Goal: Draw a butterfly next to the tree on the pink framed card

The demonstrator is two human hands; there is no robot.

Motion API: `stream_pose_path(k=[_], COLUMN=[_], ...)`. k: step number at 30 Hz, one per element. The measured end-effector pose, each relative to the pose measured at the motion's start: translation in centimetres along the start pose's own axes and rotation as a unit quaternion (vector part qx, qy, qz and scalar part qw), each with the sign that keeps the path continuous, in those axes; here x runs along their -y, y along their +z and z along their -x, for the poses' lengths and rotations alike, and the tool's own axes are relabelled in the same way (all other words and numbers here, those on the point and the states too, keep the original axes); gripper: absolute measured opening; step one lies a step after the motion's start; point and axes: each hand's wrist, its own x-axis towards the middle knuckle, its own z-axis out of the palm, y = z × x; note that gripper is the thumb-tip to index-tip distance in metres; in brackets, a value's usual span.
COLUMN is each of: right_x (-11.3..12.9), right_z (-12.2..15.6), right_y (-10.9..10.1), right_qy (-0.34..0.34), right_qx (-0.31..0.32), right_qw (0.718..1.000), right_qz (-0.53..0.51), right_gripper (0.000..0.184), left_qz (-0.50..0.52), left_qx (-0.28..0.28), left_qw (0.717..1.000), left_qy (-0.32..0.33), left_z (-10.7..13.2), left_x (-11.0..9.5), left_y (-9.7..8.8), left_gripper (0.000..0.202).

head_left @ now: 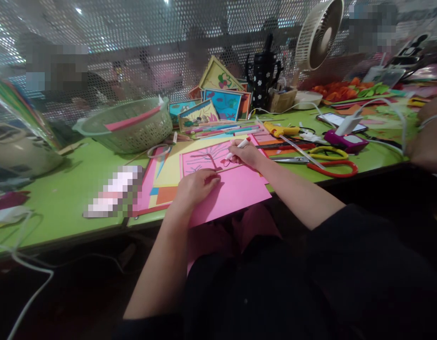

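Observation:
My right hand (247,154) is closed round a white marker (239,147) with a red cap end, its tip on a pink sheet with a line drawing (204,161). My left hand (197,185) rests with curled fingers on a plain pink sheet (232,193) that overhangs the table's front edge, pressing it down just below the drawing. Yellow and orange papers (167,182) lie under the pink sheets on the green table (63,189).
A green basket (128,125) stands at the back left. Framed coloured pictures (218,97) lean behind. Markers (225,130), a yellow glue gun (280,130), scissors (328,160), a phone (337,120), a fan (319,33) and cables sit to the right. Another person's arm (429,137) is at the far right.

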Motion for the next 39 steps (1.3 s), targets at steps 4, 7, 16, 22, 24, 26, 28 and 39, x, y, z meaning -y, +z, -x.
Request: stream_pose_path(k=[4,7,16,22,24,26,28,39], right_x=[-0.18,-0.29,-0.42,-0.33,-0.23,-0.13,-0.10,-0.34], right_z=[-0.14,-0.15,-0.31,-0.26,-0.15,-0.07,-0.07,-0.33], right_y=[-0.06,-0.09,-0.10,-0.08,-0.02,0.05,0.09,-0.04], right_qy=[-0.006,-0.012,-0.015,-0.015,-0.012,-0.007,-0.004,-0.007], right_qx=[0.002,0.004,-0.002,-0.003,-0.002,-0.004,-0.005,-0.013], right_qw=[1.000,1.000,1.000,1.000,1.000,1.000,1.000,1.000], right_qz=[0.003,0.008,-0.002,0.003,0.006,0.007,0.006,0.007], right_gripper=[0.026,0.026,0.029,0.027,0.028,0.029,0.030,0.029], left_qz=[0.001,0.002,0.002,-0.004,-0.006,-0.008,-0.009,-0.012], left_qx=[0.000,0.000,0.003,0.010,0.012,0.014,0.014,0.016], left_qw=[1.000,1.000,1.000,1.000,1.000,1.000,1.000,1.000], left_qy=[-0.004,-0.006,-0.007,-0.012,-0.014,-0.014,-0.014,-0.012], left_z=[0.02,0.01,0.05,0.09,0.10,0.09,0.08,0.16], left_x=[-0.09,-0.15,-0.24,-0.47,-0.52,-0.56,-0.58,-0.63], left_y=[0.00,-0.02,-0.17,-0.32,-0.33,-0.34,-0.35,-0.42], left_gripper=[0.028,0.028,0.028,0.027,0.028,0.028,0.028,0.028])
